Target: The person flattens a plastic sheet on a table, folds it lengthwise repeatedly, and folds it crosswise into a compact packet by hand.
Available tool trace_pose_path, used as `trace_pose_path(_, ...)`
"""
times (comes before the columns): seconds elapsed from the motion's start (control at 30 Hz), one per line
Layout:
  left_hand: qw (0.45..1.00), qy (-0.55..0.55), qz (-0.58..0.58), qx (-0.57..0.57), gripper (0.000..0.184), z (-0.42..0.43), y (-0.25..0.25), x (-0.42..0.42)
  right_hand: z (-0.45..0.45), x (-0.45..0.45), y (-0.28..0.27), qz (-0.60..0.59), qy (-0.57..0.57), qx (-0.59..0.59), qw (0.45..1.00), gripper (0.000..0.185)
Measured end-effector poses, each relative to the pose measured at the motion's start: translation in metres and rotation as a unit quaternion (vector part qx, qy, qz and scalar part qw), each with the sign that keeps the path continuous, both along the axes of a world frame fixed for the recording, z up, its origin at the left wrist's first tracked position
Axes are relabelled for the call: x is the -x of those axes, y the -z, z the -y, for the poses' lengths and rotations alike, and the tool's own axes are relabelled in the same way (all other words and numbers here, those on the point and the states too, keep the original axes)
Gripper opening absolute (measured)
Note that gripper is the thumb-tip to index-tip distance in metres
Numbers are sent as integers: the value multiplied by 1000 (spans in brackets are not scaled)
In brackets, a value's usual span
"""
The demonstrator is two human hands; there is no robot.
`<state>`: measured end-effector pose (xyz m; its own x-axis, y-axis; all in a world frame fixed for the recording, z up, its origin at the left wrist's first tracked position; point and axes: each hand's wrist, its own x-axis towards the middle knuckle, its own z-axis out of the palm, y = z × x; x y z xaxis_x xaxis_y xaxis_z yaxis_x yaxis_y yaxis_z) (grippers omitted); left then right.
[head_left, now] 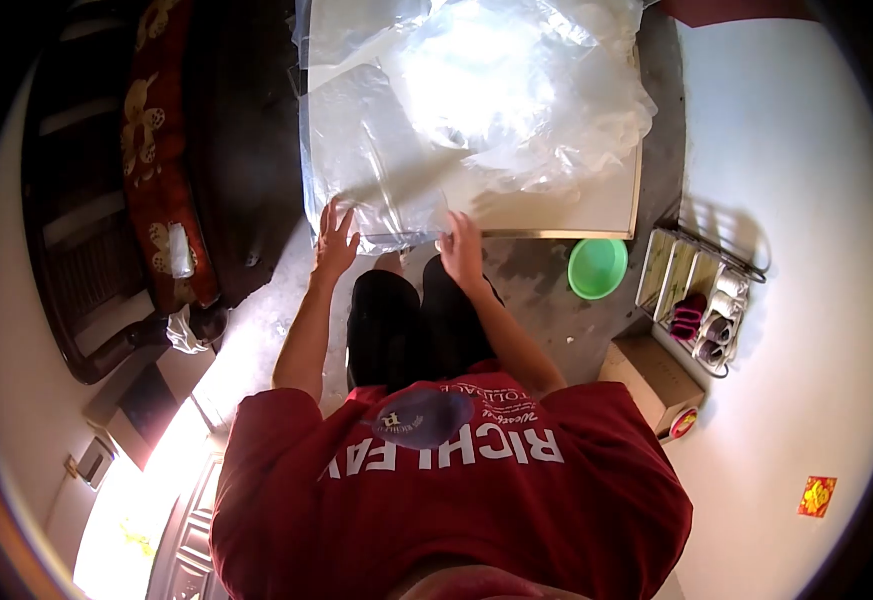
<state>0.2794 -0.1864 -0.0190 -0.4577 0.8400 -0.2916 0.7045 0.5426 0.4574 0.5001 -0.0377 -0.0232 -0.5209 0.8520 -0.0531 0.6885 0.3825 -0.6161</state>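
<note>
Person in red shirt (456, 510) at near edge of pale tabletop (566, 212). Clear plastic sheet (371, 185) lies flat over table's near left corner, edge hanging slightly past; crumpled plastic heap (566, 140) just beyond. Left hand (332, 246) spread, fingers at sheet's left corner. Right hand (462, 254) at sheet's right side, fingers bent; can't tell whether pinching it. Green basin (597, 268) on floor right of table, near shoe rack (668, 272).

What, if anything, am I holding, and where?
Your left hand and right hand are at the near edge of the plastic; any grip is unclear.
</note>
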Motion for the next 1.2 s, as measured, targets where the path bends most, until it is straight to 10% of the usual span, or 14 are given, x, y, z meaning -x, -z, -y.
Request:
trace_pose_path(0.17,998,1,-16,64,71,8,-4,-21,39,33,2,65,-222,19,973,54)
trace_pose_path(0.67,995,6,93,-46,46,-38,-5,-70,-65,38,4,184,-111,24,976,49)
trace_pose_path(0.8,995,30,-61,-75,52,-48,-6,-37,-30,35,7,122,-148,37,981,48)
trace_pose_path(1.2,997,-50,-39,47,71,-8,-2,-54,-63,74,11,77,-305,-9,949,42)
